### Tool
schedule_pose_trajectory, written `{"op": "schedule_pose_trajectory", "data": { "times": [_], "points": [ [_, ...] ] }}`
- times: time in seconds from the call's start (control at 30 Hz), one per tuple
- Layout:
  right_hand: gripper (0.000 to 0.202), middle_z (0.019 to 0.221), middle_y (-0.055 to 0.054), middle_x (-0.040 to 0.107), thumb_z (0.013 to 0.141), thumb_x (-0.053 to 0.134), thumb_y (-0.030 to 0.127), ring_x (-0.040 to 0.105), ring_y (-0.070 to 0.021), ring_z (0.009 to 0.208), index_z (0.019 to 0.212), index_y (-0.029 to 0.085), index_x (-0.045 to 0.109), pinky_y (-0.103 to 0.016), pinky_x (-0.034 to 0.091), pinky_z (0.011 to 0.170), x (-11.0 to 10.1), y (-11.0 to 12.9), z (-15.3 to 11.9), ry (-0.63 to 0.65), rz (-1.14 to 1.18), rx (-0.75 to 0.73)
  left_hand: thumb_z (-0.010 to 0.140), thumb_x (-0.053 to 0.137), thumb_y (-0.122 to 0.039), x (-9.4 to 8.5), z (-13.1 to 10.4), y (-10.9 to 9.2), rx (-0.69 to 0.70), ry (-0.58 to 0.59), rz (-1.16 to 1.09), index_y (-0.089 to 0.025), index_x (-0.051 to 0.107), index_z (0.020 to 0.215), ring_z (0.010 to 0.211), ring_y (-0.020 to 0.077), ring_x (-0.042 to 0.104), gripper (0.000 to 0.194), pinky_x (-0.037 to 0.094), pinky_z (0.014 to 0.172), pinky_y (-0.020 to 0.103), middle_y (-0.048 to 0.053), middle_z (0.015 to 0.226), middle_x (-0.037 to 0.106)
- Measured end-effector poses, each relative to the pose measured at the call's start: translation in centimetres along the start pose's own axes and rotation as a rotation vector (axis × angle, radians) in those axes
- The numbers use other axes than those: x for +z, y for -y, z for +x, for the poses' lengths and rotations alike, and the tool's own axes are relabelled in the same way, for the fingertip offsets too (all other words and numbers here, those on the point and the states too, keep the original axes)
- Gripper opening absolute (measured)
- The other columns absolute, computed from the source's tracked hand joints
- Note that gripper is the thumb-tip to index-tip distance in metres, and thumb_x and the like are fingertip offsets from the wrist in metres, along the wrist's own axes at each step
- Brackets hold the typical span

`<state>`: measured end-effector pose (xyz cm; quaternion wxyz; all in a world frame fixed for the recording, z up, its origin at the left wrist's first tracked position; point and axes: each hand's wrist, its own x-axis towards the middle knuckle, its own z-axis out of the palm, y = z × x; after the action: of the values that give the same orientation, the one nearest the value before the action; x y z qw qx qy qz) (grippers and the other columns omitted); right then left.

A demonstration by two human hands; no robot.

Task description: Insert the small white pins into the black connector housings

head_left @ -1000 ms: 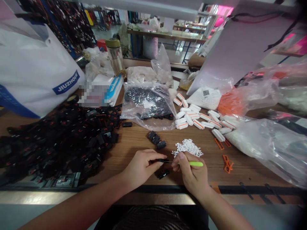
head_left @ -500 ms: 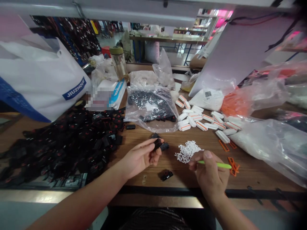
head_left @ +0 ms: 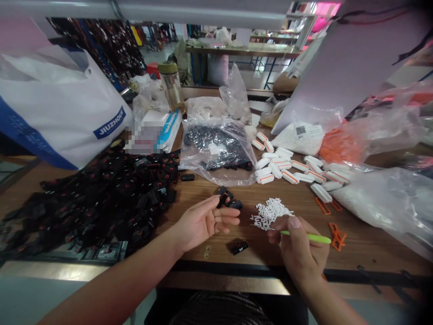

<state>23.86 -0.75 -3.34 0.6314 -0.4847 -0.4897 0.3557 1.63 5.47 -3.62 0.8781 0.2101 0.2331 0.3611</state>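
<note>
Head view: the right hand (head_left: 301, 243) has its fingers closed around a green tool (head_left: 318, 238), its tip beside a heap of white bits (head_left: 270, 211) on the desk (head_left: 379, 225). The left hand (head_left: 199, 221) has its outer fingers spread, thumb and forefinger at a black block (head_left: 222, 199), though whether they grip it I cannot tell; other blocks (head_left: 236, 205) lie just beside, and a lone block (head_left: 240, 247) sits nearer the front edge.

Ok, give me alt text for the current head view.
A person's right hand holds a green-handled tool beside a pile of small white pieces on a wooden table; the left hand is at a few black parts.
</note>
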Motion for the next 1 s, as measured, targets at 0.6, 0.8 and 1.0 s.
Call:
{"op": "schedule_pose_trajectory", "data": {
  "times": [0.6, 0.8, 1.0],
  "points": [
    [0.033, 0.064, -0.004, 0.064, 0.097, 0.055, 0.033, 0.060, -0.0142, 0.056, 0.073, 0.017, 0.071, -0.024, 0.047, 0.044, 0.32, 0.19, -0.08, -0.005, 0.018, 0.008, 0.098, 0.056, -0.026, 0.16, -0.08, -0.06, 0.050, 0.086, -0.024, -0.016, 0.059, 0.097, 0.091, 0.0211, 0.076, 0.011, 0.060, 0.067, 0.022, 0.013, 0.102, 0.078],
    [0.033, 0.065, -0.004, 0.064, 0.098, 0.054, 0.031, 0.060, -0.0143, 0.058, 0.074, 0.017, 0.071, -0.024, 0.047, 0.046, 0.05, 0.00, -0.17, 0.000, 0.017, 0.006, 0.098, 0.054, -0.023, 0.41, -0.13, -0.16, 0.054, 0.045, -0.005, -0.016, 0.056, 0.097, 0.089, 0.0208, 0.076, 0.008, 0.059, 0.066, 0.023, 0.014, 0.101, 0.078],
    [0.034, 0.063, -0.004, 0.064, 0.099, 0.051, 0.030, 0.059, -0.0135, 0.055, 0.074, 0.017, 0.071, -0.025, 0.046, 0.047, 0.08, 0.31, -0.07, 0.022, -0.038, -0.054, 0.097, 0.055, -0.025, 0.48, -0.37, -0.16, 0.087, 0.036, 0.123, -0.018, 0.051, 0.107, 0.089, 0.0195, 0.075, 0.013, 0.056, 0.066, 0.023, 0.013, 0.104, 0.076]
  ]
}}
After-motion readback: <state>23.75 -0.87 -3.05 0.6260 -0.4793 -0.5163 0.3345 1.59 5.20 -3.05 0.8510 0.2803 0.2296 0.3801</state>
